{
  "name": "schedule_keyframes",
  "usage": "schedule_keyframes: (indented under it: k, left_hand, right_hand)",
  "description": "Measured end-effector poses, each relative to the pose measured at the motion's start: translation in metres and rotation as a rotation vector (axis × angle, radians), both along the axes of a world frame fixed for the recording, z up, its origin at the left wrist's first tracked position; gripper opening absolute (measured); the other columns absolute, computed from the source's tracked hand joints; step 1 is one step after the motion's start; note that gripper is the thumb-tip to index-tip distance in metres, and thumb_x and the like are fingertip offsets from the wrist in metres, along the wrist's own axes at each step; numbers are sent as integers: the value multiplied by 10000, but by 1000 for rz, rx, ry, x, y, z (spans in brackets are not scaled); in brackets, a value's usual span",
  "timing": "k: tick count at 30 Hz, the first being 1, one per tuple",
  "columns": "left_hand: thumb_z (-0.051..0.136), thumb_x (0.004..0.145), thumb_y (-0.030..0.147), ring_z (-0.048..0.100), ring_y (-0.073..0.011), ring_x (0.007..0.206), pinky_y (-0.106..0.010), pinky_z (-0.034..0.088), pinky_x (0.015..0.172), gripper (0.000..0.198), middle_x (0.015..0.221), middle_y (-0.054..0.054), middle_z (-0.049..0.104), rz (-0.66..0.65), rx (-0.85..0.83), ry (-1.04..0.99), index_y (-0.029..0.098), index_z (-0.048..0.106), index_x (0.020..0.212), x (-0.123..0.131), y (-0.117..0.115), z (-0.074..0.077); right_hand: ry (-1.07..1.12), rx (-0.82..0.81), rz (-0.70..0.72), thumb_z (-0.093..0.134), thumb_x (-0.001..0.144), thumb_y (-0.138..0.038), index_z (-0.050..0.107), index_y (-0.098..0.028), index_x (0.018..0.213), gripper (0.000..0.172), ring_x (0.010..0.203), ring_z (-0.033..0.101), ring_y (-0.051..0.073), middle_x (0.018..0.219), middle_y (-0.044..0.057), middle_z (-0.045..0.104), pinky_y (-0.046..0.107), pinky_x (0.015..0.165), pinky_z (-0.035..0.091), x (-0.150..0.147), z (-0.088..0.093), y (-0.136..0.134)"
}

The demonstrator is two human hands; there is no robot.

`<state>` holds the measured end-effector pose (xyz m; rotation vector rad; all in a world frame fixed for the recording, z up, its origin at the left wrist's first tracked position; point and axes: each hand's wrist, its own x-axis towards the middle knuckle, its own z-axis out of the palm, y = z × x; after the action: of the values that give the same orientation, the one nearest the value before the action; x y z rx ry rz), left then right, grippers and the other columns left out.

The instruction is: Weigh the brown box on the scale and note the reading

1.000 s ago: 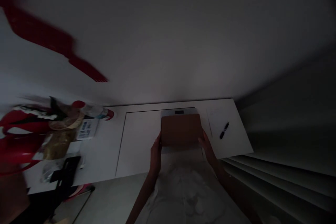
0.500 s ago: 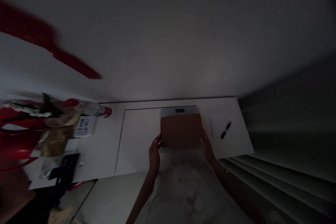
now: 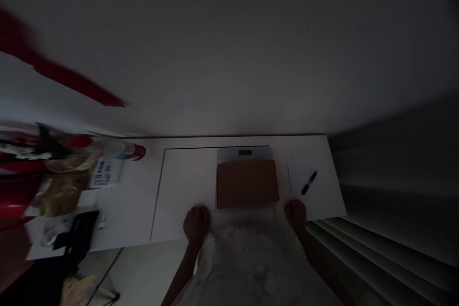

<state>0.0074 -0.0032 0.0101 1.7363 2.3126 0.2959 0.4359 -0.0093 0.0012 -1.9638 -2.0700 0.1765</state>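
A brown cardboard box [image 3: 247, 184] rests on a flat grey scale [image 3: 229, 154], whose small dark display [image 3: 245, 152] shows beyond the box's far edge. My left hand [image 3: 196, 224] lies at the table's front edge, left of the box and apart from it, fingers curled in. On the other side, my right hand [image 3: 296, 213] is also curled closed, just right of the box's near corner and not touching it. Neither hand appears to hold anything. Close to my right hand, a black pen [image 3: 309, 182] lies across a white sheet of paper [image 3: 297, 162].
The white table [image 3: 186, 186] runs along a pale wall [image 3: 229, 57]. At left stand a red-and-white bottle [image 3: 134, 151], a printed white box [image 3: 106, 172], a bag of brownish stuff [image 3: 62, 196], flowers and a black object [image 3: 81, 232]. Part of another person shows at far left.
Both hands have let go of the box and drawn back towards the table's front edge, one to each side. The box stays on the scale. The view has shifted slightly.
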Motion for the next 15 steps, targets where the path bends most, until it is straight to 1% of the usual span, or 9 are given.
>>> schedule_keyframes:
  k: [4, 8, 15]
  left_hand:
    - [365, 914, 328, 476, -178, 710, -316, 318, 673, 334, 715, -59, 560, -27, 1, 54, 207, 538, 656, 1, 0, 1]
    - [379, 909, 319, 479, -182, 710, -320, 317, 667, 318, 719, -63, 565, -41, -14, 85, 206, 551, 667, -1, -2, -1]
    - [374, 918, 318, 487, -185, 718, -320, 323, 669, 329, 724, -64, 570, -60, -14, 118, 200, 560, 675, -3, -6, -5]
  right_hand:
    - [-27, 8, 9, 443, 930, -258, 546, -185, 638, 318, 682, 424, 157, 649, 25, 509, 287, 658, 275, -4, 2, 0]
    - [-49, 28, 12, 439, 930, -251, 529, -183, 613, 336, 673, 418, 159, 634, 29, 500, 295, 655, 275, -4, 4, 0]
    - [-61, 6, 13, 444, 930, -241, 525, -182, 605, 340, 672, 423, 161, 631, 38, 489, 311, 649, 275, -6, 8, -1]
